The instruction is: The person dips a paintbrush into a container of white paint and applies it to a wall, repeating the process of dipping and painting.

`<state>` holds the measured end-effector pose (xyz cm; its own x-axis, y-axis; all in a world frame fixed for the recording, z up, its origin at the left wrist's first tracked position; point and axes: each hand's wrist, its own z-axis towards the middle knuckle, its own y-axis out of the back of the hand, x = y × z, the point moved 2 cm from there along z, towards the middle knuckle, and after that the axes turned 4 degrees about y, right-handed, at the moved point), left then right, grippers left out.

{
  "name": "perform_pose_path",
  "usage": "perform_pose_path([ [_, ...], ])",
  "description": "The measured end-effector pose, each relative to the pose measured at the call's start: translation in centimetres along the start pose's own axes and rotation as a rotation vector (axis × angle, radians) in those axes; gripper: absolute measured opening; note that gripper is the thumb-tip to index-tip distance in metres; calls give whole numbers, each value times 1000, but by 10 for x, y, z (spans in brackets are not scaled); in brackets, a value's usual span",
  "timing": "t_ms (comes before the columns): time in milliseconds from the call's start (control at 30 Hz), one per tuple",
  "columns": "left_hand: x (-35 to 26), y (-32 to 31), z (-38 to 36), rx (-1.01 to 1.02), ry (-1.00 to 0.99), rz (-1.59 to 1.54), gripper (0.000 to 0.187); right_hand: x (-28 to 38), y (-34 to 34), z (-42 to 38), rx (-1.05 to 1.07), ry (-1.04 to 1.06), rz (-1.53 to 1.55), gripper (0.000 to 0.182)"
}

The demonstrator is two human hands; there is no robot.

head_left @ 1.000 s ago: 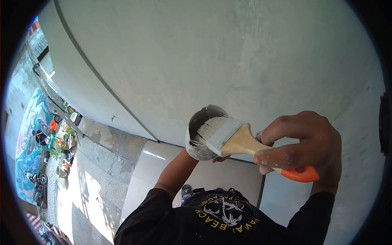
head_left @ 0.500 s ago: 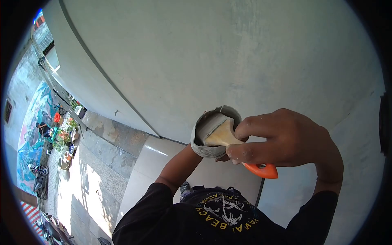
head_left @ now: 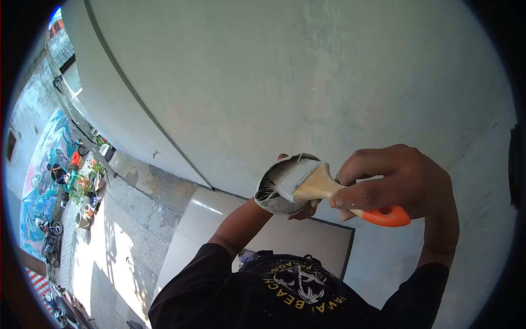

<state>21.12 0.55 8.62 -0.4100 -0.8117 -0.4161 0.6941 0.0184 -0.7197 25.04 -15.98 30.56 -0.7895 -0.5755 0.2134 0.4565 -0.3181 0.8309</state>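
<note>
My right hand (head_left: pixel 392 181) pinches the wooden handle of a wide paintbrush (head_left: pixel 319 185), whose handle end is orange. The brush's bristles and pale ferrule dip into a round paint container (head_left: pixel 282 207) smeared with grey-white paint. Wrapped round this container from behind and below, my left hand (head_left: pixel 306 211) shows only some fingertips at its far rim and near side. The container is tilted, its mouth facing up toward me. Pale specks dot my right fingers.
A grey-white plastered wall (head_left: pixel 383 82) fills the space ahead, close to both hands. Below are light floor tiles (head_left: pixel 205 219). At the left lies a sunlit paved lane with potted plants (head_left: pixel 83 219), a parked motorbike (head_left: pixel 52 238) and a seated person (head_left: pixel 56 172).
My right hand has drawn the brush back to the right and partly out, showing more ferrule and bristles. The container tips further over in my left hand.
</note>
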Motion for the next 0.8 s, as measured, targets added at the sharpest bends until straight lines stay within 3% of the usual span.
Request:
perform_pose_path([
  [100,3,-4,4,-11,41,-152,88,-1,5,-1,-5,-9,59,30],
  [233,1,-3,6,-31,146,-104,88,1,4,-10,-23,-45,32,29],
  [300,1,15,-12,-791,429,1081,94,-1,-1,-19,-110,-60,7,28],
  [333,2,4,-13,-907,317,1168,97,-1,-3,-27,-113,-69,-4,28],
  [367,5,18,-23,-892,324,1171,97,-3,-5,-38,-215,-101,-3,27],
  [433,11,44,-42,-69,-85,49,105,-11,-16,-70,-477,-153,-8,24],
  [467,12,42,-50,-107,-130,135,108,-18,-32,-90,-639,-172,-14,22],
  [533,6,33,-73,-218,-222,238,114,-31,-89,-134,-1246,-456,234,20],
  [600,-8,21,-92,-308,-271,402,113,-47,-143,-173,-1536,-680,427,24],
  [633,-17,14,-101,-400,-332,571,112,-49,-173,-187,-1628,-799,542,28],
  [733,-45,-4,-129,-559,-248,675,110,-50,-259,-206,-1804,-1171,822,29],
  [800,-62,-7,-142,-545,-227,670,109,-53,-313,-221,-1831,-1239,983,28],
])
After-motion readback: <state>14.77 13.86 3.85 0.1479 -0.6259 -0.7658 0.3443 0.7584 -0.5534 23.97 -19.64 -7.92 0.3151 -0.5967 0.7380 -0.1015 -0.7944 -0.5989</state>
